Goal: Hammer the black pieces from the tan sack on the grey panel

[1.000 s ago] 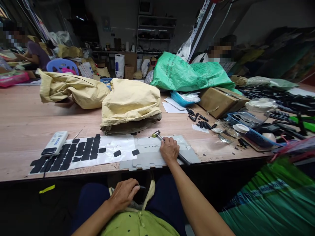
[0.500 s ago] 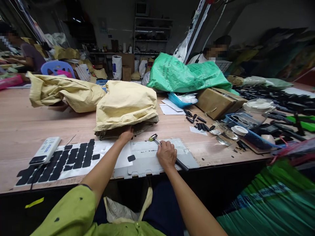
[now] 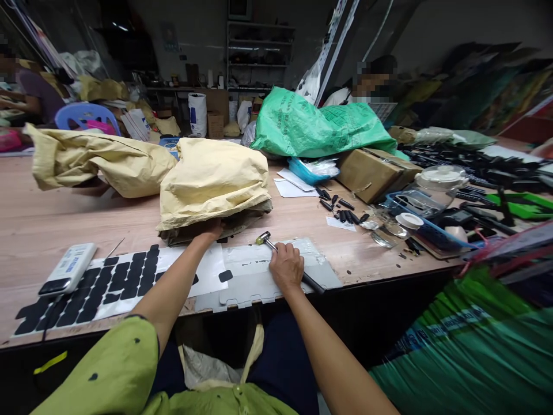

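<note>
My left hand [image 3: 213, 229] reaches into the mouth of a yellowish paper bag [image 3: 216, 173] lying on the table, and its fingers are hidden inside. My right hand [image 3: 287, 266] is wrapped round the shaft of a small hammer [image 3: 313, 283] with a yellow-tipped head, which rests across a grey-white board [image 3: 322, 268] at the table's front edge. By the board's left side lies a single black rounded patch [image 3: 225, 276]. Further left, under my left forearm, is a white sheet [image 3: 151, 278] carrying rows of black patches.
A white device [image 3: 72, 265] sits on the left of the sheet. Another paper bag [image 3: 129, 167] lies at back left. Behind are a green sack [image 3: 319, 127] and a cardboard box [image 3: 371, 173]. Several black parts [image 3: 345, 216], a jar [image 3: 436, 187] and a blue basket [image 3: 432, 233] are to the right.
My left hand has gone a little deeper into the paper bag. My right hand still grips the hammer in the same place. The view has turned slightly to the right.
</note>
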`<state>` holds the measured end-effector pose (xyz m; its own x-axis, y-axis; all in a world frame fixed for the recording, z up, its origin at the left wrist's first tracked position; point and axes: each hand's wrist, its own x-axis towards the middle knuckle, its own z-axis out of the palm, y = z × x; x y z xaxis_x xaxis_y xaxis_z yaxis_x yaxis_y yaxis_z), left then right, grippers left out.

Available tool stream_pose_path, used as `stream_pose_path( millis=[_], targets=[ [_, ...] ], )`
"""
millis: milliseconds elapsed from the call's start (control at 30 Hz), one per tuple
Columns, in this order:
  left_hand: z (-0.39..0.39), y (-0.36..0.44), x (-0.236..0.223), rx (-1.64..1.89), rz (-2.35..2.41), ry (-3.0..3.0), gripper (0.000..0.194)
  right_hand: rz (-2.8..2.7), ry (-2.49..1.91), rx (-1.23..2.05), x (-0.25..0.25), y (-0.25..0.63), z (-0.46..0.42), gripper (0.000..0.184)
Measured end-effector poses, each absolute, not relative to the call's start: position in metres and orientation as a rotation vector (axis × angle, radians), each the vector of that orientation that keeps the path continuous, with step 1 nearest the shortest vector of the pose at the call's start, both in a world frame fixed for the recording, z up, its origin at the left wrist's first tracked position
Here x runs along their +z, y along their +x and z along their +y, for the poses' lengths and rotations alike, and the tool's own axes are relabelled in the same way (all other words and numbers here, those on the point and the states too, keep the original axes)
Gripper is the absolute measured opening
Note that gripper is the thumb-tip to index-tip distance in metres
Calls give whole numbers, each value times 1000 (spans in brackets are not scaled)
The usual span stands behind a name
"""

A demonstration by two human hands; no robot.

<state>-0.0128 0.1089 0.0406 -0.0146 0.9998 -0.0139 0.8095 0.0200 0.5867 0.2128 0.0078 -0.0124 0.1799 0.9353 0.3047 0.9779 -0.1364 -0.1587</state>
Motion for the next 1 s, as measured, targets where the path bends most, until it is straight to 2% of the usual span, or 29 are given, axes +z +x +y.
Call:
stream_pose_path(
  millis=[300, 500, 667, 867, 1000],
  targets=[
    [14, 8, 7, 597, 1689, 2173, 14, -1833, -2146, -177, -10, 212, 6, 19],
    [13, 10, -2, 660, 1680, 2146, 18, -1791, -2128, -154, -9, 212, 8, 19],
    [15, 8, -2, 676, 1665, 2122, 18, -1766, -2079, 34, 0, 215, 5, 19],
    [15, 9, -4, 656, 1660, 2107, 18, -1695, -1740, 231, 6, 203, -26, 27],
    [15, 10, -3, 658, 1663, 2097, 19, -1735, -1697, 227, 3, 190, -43, 32]
  ],
)
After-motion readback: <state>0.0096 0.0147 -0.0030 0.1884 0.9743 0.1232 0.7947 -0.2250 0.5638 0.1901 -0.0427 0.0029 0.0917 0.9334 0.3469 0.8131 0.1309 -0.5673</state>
